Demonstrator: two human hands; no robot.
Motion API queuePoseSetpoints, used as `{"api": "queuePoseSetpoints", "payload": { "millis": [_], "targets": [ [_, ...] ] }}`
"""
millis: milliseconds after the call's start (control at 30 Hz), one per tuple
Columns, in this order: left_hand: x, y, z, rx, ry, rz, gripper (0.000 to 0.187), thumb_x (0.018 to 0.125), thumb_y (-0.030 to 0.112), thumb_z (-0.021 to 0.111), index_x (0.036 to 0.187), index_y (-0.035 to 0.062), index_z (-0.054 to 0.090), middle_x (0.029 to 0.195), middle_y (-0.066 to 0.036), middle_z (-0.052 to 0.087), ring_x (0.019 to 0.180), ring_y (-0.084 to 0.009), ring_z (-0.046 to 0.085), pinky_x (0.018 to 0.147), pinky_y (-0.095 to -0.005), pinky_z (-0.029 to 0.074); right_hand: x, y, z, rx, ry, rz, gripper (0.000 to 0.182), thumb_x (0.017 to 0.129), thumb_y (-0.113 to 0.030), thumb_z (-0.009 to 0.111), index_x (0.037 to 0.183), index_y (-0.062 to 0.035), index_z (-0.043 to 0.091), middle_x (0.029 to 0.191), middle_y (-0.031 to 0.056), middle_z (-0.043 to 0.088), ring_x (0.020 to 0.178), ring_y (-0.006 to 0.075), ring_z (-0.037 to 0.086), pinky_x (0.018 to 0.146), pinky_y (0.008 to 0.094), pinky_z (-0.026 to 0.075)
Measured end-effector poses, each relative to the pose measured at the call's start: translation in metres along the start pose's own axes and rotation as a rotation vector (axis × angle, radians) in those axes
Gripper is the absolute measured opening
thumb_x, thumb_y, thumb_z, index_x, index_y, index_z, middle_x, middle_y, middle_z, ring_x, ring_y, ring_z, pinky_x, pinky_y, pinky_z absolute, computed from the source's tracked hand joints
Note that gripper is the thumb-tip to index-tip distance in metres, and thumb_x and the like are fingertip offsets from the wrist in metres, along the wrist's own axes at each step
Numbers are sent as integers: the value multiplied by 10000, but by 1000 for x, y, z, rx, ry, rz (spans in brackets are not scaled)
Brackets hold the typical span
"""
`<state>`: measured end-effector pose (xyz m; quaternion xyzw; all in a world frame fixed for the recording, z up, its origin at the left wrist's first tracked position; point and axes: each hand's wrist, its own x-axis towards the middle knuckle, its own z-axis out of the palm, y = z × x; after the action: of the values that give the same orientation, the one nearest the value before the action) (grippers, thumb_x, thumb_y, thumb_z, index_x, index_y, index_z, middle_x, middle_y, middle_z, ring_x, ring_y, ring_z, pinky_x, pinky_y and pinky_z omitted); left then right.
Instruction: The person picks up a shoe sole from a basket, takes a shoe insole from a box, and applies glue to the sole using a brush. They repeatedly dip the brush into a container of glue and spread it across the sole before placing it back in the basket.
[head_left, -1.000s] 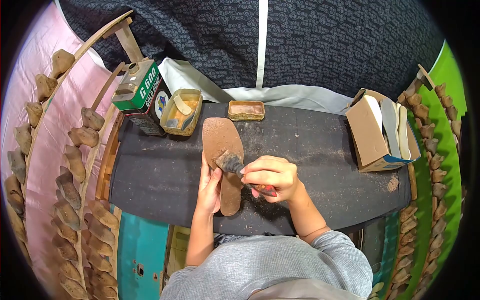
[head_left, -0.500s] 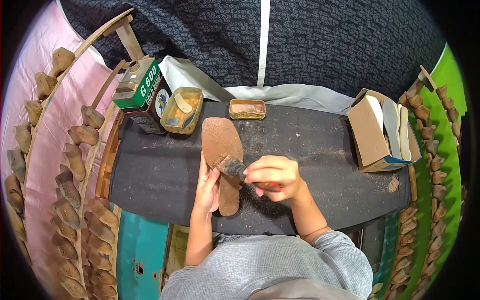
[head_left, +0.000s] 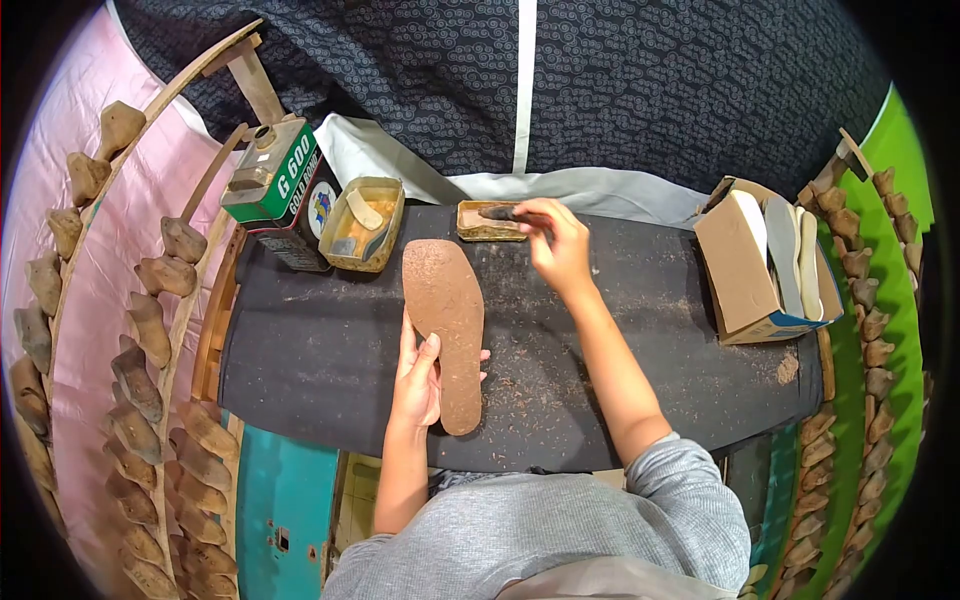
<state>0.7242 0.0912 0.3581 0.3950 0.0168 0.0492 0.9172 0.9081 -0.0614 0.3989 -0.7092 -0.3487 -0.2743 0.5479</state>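
My left hand (head_left: 415, 385) holds a brown shoe sole (head_left: 445, 310) from below, its thumb on the sole's left edge and fingertips showing at the right edge. The sole stands lengthwise over the dark table, its wide end away from me. My right hand (head_left: 555, 245) is closed on a brush (head_left: 496, 212) with a dark handle end. The brush's bristles lie in the small rectangular tray (head_left: 490, 233) at the table's back; the hand hides part of the tray.
A green and black can (head_left: 275, 190) and a yellowish tub (head_left: 360, 262) with loose pieces stand at the back left. A cardboard box (head_left: 738, 265) of soles sits at the right. Racks of wooden lasts (head_left: 135, 380) flank the dark table (head_left: 650, 330), which bears scattered crumbs.
My right hand has moved from the sole, away from me, to the small tray, carrying the brush. My left hand and the sole have barely moved.
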Motion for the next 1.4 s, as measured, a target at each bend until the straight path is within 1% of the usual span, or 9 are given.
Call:
{"api": "queuePoseSetpoints", "payload": {
  "millis": [33, 67, 133, 433, 567, 867, 1067, 1267, 1400],
  "targets": [
    [0, 0, 0, -2, 1, -6, 653, 971, 229, 447, 1471, 247, 27, 1240, -220, 512, 916, -370, 648, 659, -445, 602, 3, 18, 10, 62, -38, 59, 235, 753, 140, 510, 925, 9, 603, 869, 96, 631, 807, 163, 660, 729, 264, 523],
    [0, 0, 1, -4, 2, -12, 652, 971, 231, 447, 1471, 246, 28, 1241, -221, 511, 919, -369, 648, 660, -446, 602, 6, 34, 17, 29, -65, 23, 235, 731, 126, 518, 915, -1, 591, 857, 121, 624, 727, 199, 660, 674, 282, 523],
    [-1, 1, 2, -2, 12, -15, 648, 972, 227, 445, 1470, 244, 30, 1241, -222, 510, 919, -370, 647, 662, -447, 601, 12, 52, 29, 32, -147, 67, 188, 749, 94, 532, 902, -1, 586, 838, 126, 614, 740, 210, 648, 698, 292, 516],
    [-9, 2, -9, 3, 84, -23, 636, 975, 206, 433, 1466, 242, 30, 1241, -222, 509, 924, -375, 645, 666, -442, 601, 17, 97, 48, 53, -353, 95, 98, 818, -73, 603, 892, -15, 578, 854, 97, 606, 740, 182, 620, 690, 292, 494],
    [-5, 0, -9, -5, 69, -26, 628, 975, 202, 434, 1464, 242, 41, 1243, -217, 509, 926, -375, 645, 668, -442, 601, 8, 114, 42, 71, -320, 214, 117, 812, -91, 619, 885, -12, 572, 839, 83, 616, 742, 135, 604, 685, 269, 488],
    [5, -7, -1, 9, 47, -71, 622, 974, 195, 435, 1464, 233, 55, 1257, -215, 498, 934, -378, 643, 673, -438, 602, 6, 126, 5, 66, -276, 230, 97, 806, -79, 611, 861, -10, 571, 753, 54, 617, 682, 90, 581, 652, 241, 476],
    [9, -12, -2, 0, 39, -78, 613, 977, 185, 422, 1463, 227, 51, 1252, -220, 499, 935, -373, 643, 675, -437, 603, 13, 122, -3, 61, -156, 226, 100, 805, -77, 611, 867, -6, 578, 780, 60, 631, 731, 110, 610, 679, 257, 493],
    [11, -12, -2, 7, 31, -85, 623, 979, 191, 419, 1466, 223, 32, 1242, -227, 504, 935, -377, 642, 683, -440, 602, 10, 116, 0, 30, -324, 198, 115, 786, -62, 612, 873, -4, 565, 786, 73, 617, 754, 139, 636, 705, 262, 499],
    [10, -11, -4, 14, 34, -84, 619, 980, 192, 418, 1465, 220, 35, 1247, -228, 500, 938, -381, 640, 685, -443, 602, 19, 111, -4, -33, -372, 218, 122, 763, -67, 608, 845, 0, 547, 781, 73, 602, 694, 133, 613, 649, 263, 495]
  ]
}}
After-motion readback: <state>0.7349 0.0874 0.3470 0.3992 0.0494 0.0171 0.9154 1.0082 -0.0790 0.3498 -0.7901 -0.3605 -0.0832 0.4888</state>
